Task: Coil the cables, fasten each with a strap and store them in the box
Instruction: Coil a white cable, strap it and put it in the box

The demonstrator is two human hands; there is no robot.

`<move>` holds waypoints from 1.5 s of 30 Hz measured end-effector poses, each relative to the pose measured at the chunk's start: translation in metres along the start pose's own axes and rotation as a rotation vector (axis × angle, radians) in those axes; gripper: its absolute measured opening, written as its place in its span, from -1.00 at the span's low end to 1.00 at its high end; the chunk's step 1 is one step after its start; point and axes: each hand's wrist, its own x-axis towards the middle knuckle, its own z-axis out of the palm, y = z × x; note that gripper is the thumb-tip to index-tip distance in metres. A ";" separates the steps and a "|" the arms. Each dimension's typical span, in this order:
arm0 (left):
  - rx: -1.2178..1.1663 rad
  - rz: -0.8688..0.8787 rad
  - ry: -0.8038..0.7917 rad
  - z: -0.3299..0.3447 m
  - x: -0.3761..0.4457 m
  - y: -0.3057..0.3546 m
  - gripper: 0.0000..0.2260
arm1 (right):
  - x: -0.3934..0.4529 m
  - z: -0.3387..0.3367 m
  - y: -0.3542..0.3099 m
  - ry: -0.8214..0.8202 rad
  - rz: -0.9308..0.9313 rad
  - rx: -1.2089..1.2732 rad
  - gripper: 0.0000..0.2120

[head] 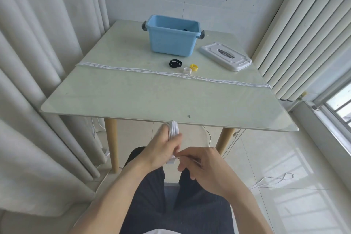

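**A:** Right, item one from my screen: left hand (161, 150), held below the near table (133, 97) edge, above the lap. Fingers curled round a white cable coil (173, 129); the coil's loops stick up past the fingertips, and its lower end shows under the palm.

**B:** And the other hand?

**A:** Item two: right hand (201, 163), just beside the left, touching at the fingertips. Thumb and forefinger pinch a thin white strand at the coil's lower end; the remaining fingers are bent inward. I cannot tell whether that strand is the cable's tail or a strap.

**B:** Table contents?

**A:** Item three: blue box (172, 36), lid off, at the far middle of the table, something dark inside that I cannot make out. Item four: white lid (226, 57), lying flat to the box's right. Item five: three straps in front of the box: black strap (175, 63), white strap (187, 70), yellow strap (194, 67), the last two touching. Item six: a long white cable (171, 74) stretched in several strands across the table, side to side, just beside the straps. More white cable (273, 178) lies on the floor at right.
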 end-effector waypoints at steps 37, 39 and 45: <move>-1.356 0.010 0.134 -0.043 0.007 -0.001 -0.80 | 0.008 -0.042 0.052 0.296 0.088 0.148 -0.83; -1.309 0.081 0.130 -0.041 0.008 0.004 -0.97 | 0.007 -0.038 0.043 0.230 0.088 0.122 -0.83; -0.852 0.190 0.296 -0.022 0.013 0.010 -0.90 | 0.007 -0.013 0.002 -0.046 -0.037 -0.025 -0.92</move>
